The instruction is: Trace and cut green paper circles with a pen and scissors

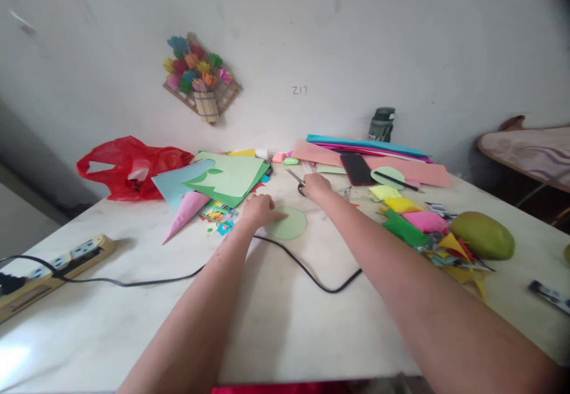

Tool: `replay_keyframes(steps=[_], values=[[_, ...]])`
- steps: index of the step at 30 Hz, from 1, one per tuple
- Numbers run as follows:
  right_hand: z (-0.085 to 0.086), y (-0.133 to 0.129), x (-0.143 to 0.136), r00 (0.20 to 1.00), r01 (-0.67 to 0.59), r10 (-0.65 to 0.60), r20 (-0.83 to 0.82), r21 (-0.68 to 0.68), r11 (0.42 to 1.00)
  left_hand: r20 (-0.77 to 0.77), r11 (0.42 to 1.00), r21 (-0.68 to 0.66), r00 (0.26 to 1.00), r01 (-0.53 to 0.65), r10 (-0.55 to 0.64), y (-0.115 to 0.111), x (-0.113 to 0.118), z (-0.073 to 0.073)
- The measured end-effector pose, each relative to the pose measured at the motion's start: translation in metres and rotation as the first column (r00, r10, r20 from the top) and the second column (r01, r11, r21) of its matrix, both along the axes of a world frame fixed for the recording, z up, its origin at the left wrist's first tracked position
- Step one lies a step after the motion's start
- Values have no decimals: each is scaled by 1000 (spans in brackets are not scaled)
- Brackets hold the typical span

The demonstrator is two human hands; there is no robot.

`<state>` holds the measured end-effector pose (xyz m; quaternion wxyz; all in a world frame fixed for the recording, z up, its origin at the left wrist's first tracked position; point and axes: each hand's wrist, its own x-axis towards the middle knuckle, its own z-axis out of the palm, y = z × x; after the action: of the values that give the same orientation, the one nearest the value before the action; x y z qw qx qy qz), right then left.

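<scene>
The fingers of the left hand (pixel 258 209) are parted, with the thumb on a pale green paper disc (pixel 291 226), flat on the table (pixel 276 323) just to their right. The fingers of the right hand (pixel 318 185) are closed around scissors (pixel 297 178), whose blades point away and to the left. The disc seems light, thin and easy to crease, so its rim should be the gentlest hold. Nearer than the fingers, a black cable (pixel 329 291) passes close to this rim; paper scraps (pixel 218 216) lie left, so the room seems wider between the hands.
</scene>
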<state>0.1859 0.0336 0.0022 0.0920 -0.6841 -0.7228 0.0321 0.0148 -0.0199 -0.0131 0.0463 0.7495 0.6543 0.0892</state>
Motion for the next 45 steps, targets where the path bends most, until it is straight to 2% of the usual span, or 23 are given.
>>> replay_keyframes(steps=[4,8,11,13,16,19,21,24,28,31,34,36,42,45], values=[[-10,9,4,997,-10,5,74,60,998,197,999,-22,980,-32,36,2,4,0],[-7,7,7,989,-76,56,134,152,985,428,995,84,904,-50,9,15,4,-9],[3,0,5,997,-52,41,69,161,986,614,991,101,789,-91,10,29,2,-20],[8,-7,3,999,-20,24,-31,129,991,741,992,99,672,-76,-22,36,1,-28],[9,-15,1,978,-63,72,-197,52,997,849,991,107,526,-81,-49,41,1,-35],[6,-18,0,960,-82,82,-269,9,997,897,990,117,436,-80,-71,41,1,-39],[2,-17,0,963,-63,64,-262,12,998,906,990,116,417,-78,-73,40,0,-39],[-1,-16,0,965,-50,57,-254,32,998,888,990,106,456,-91,-53,39,-1,-39],[-2,-17,-1,974,-63,76,-212,66,996,821,988,116,570,-101,-38,39,-1,-36],[-3,-17,0,982,-107,117,-151,71,992,716,984,147,697,-103,-34,37,-1,-31],[-4,-18,0,984,-139,145,-104,60,988,533,978,174,846,-114,3,34,-2,-26],[-5,-19,0,985,-152,155,-76,50,987,429,971,203,903,-125,27,33,-2,-23],[-10,-20,-1,974,-224,224,12,110,968,316,961,243,947,-132,51,32,-3,-23],[-11,-19,-1,960,-276,271,65,98,956,279,964,237,959,-121,52,32,-2,-23]])
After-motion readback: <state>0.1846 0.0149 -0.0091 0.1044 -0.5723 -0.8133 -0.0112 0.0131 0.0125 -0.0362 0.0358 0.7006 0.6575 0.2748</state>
